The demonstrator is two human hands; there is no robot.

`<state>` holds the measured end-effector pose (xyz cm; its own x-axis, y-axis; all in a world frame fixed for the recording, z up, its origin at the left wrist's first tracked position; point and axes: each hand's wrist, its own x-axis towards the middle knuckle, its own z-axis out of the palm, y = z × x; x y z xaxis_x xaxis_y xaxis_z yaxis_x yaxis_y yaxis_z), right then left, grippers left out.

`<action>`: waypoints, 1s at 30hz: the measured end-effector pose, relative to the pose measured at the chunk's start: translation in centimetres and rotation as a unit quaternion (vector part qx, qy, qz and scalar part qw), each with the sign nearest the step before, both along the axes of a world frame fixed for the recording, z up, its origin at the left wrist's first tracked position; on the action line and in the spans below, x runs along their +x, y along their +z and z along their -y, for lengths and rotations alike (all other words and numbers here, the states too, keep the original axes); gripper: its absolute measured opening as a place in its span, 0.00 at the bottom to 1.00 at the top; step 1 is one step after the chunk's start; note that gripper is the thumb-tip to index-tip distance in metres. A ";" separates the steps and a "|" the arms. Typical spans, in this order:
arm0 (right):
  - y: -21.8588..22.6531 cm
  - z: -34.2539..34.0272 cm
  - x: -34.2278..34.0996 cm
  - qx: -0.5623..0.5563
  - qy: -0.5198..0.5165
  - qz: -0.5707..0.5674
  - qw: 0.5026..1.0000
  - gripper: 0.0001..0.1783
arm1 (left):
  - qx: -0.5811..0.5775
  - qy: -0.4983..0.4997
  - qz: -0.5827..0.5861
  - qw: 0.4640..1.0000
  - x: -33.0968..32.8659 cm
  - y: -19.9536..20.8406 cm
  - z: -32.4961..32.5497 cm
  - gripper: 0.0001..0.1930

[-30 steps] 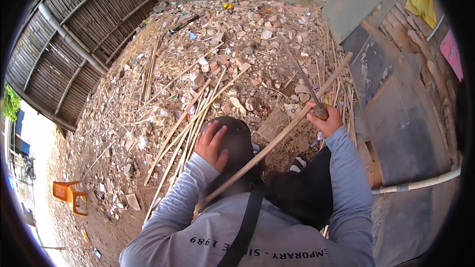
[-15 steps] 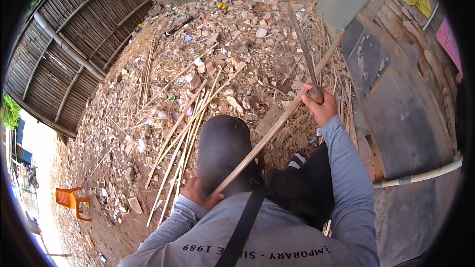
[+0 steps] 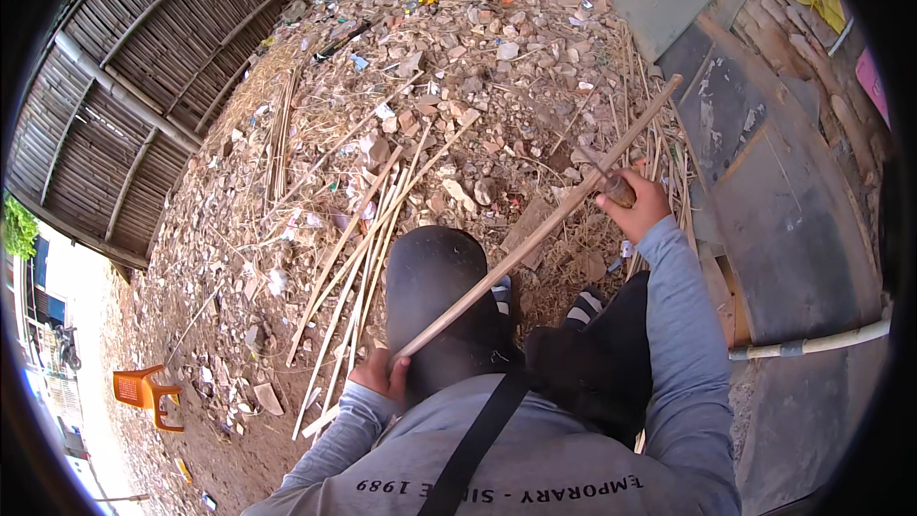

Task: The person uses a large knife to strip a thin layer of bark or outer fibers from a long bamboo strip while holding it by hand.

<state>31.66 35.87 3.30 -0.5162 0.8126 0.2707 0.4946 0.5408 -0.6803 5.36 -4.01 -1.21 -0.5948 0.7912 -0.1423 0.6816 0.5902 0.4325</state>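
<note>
The left hand grips the near end of a long bamboo stick slanting across the knees, the right hand clamps a knife against it, shaving seemingly underway with split strips lying beyond the left hand.

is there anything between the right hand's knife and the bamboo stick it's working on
Nothing visible does. The right hand holds a knife by its handle, the blade lying right beside the bamboo stick. The left hand grips the stick's lower end by the knee. Whether blade and stick touch cannot be told.
</note>
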 end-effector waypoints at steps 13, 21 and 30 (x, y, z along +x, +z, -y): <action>-2.2 0.5 -0.9 -0.028 0.090 0.170 0.981 0.18 | 0.030 -0.017 0.006 0.999 -0.8 -1.4 -1.4 0.19; -3.0 1.4 -2.0 -0.051 0.156 0.208 0.964 0.18 | 0.056 -0.033 0.020 0.998 -1.9 -2.9 -0.7 0.19; -2.4 3.7 -3.6 0.030 0.151 0.296 0.943 0.16 | 0.038 -0.038 0.023 0.998 -2.0 -1.6 -1.0 0.20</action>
<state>28.01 32.14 0.89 -0.7965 0.5967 -0.0973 0.5956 0.7467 -0.2963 3.36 -2.98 -2.85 -0.5270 0.8432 -0.1063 0.7010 0.5019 0.5066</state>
